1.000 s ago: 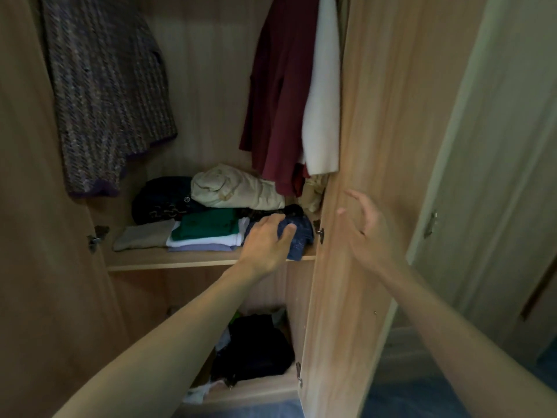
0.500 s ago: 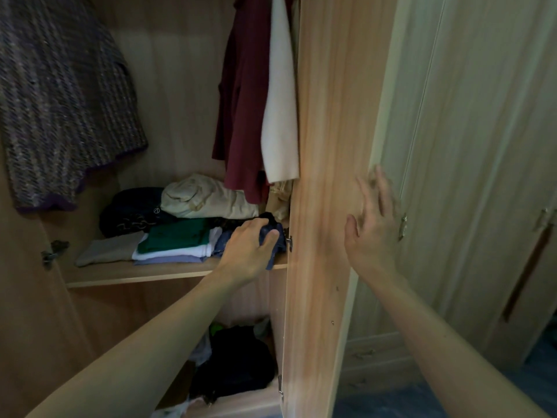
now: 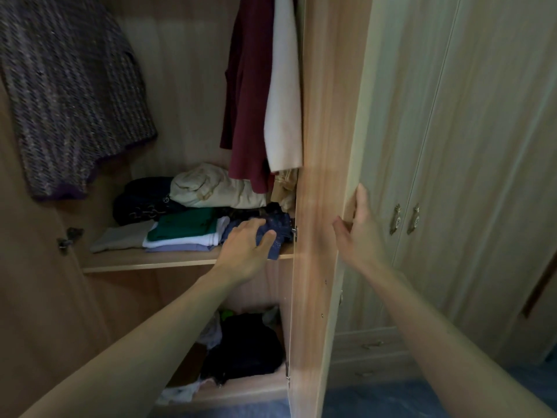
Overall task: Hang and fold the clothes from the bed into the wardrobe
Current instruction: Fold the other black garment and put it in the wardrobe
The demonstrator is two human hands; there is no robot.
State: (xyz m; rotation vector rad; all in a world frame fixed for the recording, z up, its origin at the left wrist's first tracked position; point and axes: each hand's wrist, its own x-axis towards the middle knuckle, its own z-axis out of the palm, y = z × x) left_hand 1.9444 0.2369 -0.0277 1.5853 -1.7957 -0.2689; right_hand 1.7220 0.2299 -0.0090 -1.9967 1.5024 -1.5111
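Note:
Inside the open wardrobe, my left hand [image 3: 245, 247] rests on a folded dark blue garment [image 3: 278, 229] at the right end of the wooden shelf [image 3: 144, 262], fingers spread and slightly curled over it. Beside it lies a stack of folded clothes with a green one [image 3: 187, 226] on top. My right hand [image 3: 360, 230] holds the outer edge of the open wardrobe door [image 3: 322, 176], its fingers wrapped behind the edge. A maroon garment [image 3: 248, 95] and a white one [image 3: 283, 95] hang above the shelf; a tweed jacket [image 3: 64, 95] hangs at the left.
A beige bundle [image 3: 211, 188] and a dark bag [image 3: 141, 199] sit at the back of the shelf. Below, a compartment holds a heap of dark clothes [image 3: 244, 348]. Closed pale wardrobe doors with metal handles [image 3: 405, 220] stand to the right.
My right hand moved right across the door face and took hold of its outer edge. My left hand stayed on the blue garment. The view shifted right.

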